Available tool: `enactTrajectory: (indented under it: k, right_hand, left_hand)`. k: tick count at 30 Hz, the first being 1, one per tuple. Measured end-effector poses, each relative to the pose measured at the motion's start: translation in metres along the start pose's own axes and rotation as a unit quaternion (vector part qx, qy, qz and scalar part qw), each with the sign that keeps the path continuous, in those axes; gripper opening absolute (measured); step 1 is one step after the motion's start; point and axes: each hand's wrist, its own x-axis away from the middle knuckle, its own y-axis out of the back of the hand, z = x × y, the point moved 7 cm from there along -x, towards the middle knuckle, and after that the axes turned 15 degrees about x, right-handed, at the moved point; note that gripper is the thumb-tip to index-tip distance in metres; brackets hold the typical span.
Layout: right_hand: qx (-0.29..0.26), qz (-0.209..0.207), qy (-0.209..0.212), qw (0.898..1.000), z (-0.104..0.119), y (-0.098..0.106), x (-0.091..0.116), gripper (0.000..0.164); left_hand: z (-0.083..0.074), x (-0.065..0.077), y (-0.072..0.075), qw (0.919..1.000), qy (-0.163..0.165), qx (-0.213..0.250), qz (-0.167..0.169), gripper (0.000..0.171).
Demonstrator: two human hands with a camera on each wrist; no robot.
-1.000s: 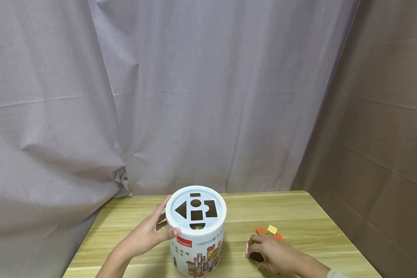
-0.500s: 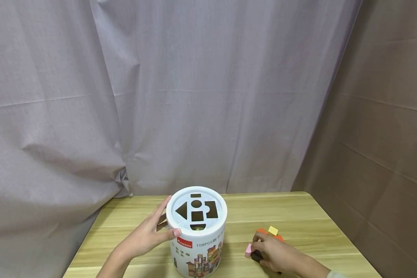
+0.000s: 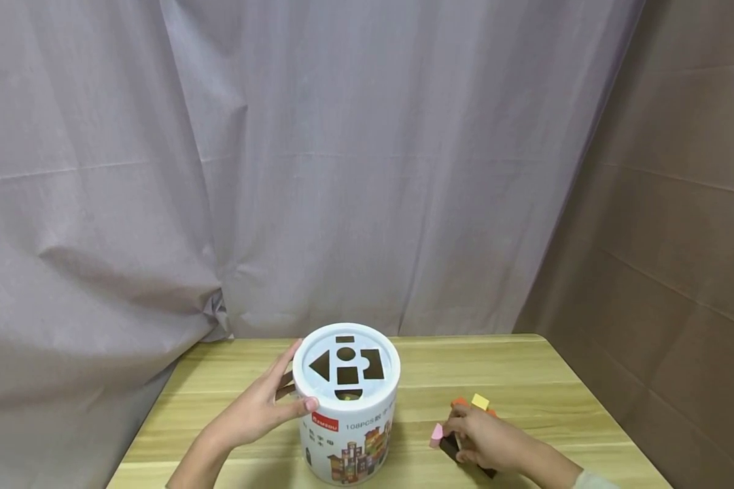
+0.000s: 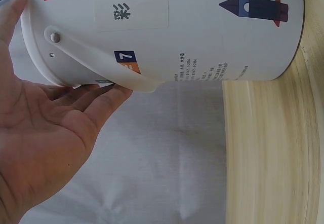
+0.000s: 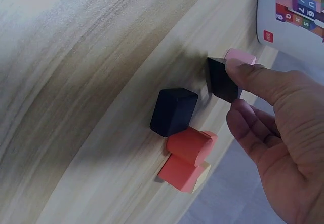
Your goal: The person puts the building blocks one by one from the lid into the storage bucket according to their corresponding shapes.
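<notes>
Head view: a tall white cylindrical bucket (image 3: 355, 435) with shape-cut openings in its lid (image 3: 367, 399) stands on a light wood-grain table (image 3: 189, 390), between the two hands. The left hand (image 3: 253, 415) is spread wide against the bucket's left side, thumb on the front of the rim, fingers reaching round the far side. Well to the right of the bucket, the right hand (image 3: 489, 436) has a black angular block (image 3: 449, 446) pinched between thumb and fingers. A small pink block (image 3: 436, 435) lies just beyond the fingertips, on the bucket's side; a yellow block (image 3: 480, 401) shows past the knuckles.

Left wrist view: the palm faces the bucket, its fingers extended along the wall by the white plastic handle (image 4: 96, 62).

Right wrist view: thumb and fingertip press opposite edges of the black angular block; whether it touches the table, I cannot tell. Near it and apart from the hand lie a second black block (image 5: 172, 111) and two orange-red blocks (image 5: 190, 145), close together.
</notes>
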Motion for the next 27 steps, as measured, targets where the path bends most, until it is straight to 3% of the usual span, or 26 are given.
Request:
enactTrajectory:
  k: [7, 16, 27]
  right_hand:
    - [-0.018, -0.012, -0.031, 0.999, -0.004, 0.014, 0.005, 0.047]
    - [-0.038, -0.014, -0.073, 0.997, -0.009, 0.032, 0.008, 0.039]
    - [0.006, -0.098, -0.085, 0.991, -0.012, 0.067, 0.003, 0.045]
  left_hand:
    - [-0.003, -0.002, 0.0, 0.9999, 0.001, -0.011, 0.003, 0.115]
    - [-0.001, -0.001, 0.003, 0.9997, 0.02, -0.013, -0.006, 0.116]
    - [-0.006, -0.005, 0.004, 0.9979, -0.003, -0.065, -0.008, 0.117]
